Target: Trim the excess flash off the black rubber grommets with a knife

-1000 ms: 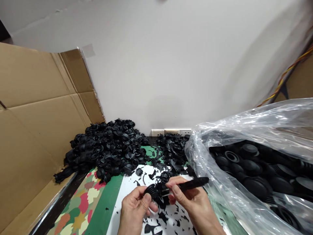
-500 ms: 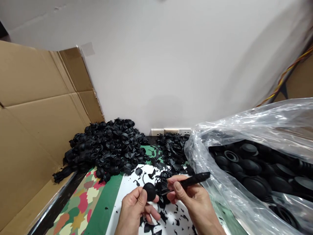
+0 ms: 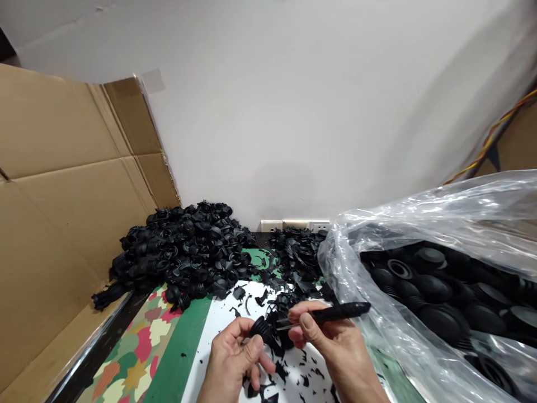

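Observation:
A ribbed black rubber bellows part [image 3: 262, 329] is pinched between the thumb and fingers of my left hand [image 3: 232, 355]. My right hand [image 3: 335, 344] grips a black-handled knife [image 3: 342, 312], whose thin blade points left, close to the part. Whether the blade touches the rubber I cannot tell. Beneath both hands lies a white sheet [image 3: 208, 336] strewn with black rubber scraps [image 3: 308, 366].
A heap of black rubber pieces [image 3: 188, 252] leans toward a cardboard panel [image 3: 79, 168] on the left. More scraps [image 3: 300, 246] pile up below the wall sockets [image 3: 296, 225]. At right, a clear plastic bag [image 3: 344, 257] holds many black rubber parts [image 3: 434, 288].
My left hand has turned the rubber part, so its ribbed side shows instead of its round face. My right hand with the knife has shifted slightly right and down.

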Demonstrator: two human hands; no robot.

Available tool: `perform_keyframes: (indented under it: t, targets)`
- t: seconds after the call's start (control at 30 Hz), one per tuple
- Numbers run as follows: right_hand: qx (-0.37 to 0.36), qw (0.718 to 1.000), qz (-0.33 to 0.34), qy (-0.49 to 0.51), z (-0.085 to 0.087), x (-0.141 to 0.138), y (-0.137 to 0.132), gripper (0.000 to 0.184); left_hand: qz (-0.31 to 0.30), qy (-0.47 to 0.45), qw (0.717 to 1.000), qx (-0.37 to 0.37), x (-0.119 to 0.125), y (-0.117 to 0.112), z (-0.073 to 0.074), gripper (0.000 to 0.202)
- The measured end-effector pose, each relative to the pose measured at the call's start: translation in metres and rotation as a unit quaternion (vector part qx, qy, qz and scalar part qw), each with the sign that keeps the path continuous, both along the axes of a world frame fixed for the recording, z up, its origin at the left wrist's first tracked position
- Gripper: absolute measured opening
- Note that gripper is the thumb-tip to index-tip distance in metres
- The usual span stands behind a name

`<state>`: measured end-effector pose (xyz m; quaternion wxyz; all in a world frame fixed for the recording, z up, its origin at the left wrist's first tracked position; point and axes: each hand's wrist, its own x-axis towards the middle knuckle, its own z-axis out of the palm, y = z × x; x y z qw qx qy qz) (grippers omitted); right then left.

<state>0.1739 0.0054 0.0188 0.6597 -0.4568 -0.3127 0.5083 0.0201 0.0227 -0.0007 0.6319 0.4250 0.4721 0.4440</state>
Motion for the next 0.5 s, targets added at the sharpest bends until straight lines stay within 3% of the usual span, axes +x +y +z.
perform_keyframes:
  t: [0.2,0.33,0.5]
  targets:
    - [0.0,0.991,0.069,-0.114,-0.012,0.009,0.005,0.033,-0.036,0.019,0.999,0.019,-0.003,-0.001,-0.001,0.032]
    - [-0.011,0.975,0.139,-0.175,-0.005,0.008,0.002,0.028,-0.093,0.039,0.992,0.071,0.0,-0.004,0.003,0.034]
    - [-0.013,0.966,0.191,-0.175,0.006,0.001,-0.002,0.025,-0.059,0.058,0.991,0.103,0.005,-0.01,0.008,0.032]
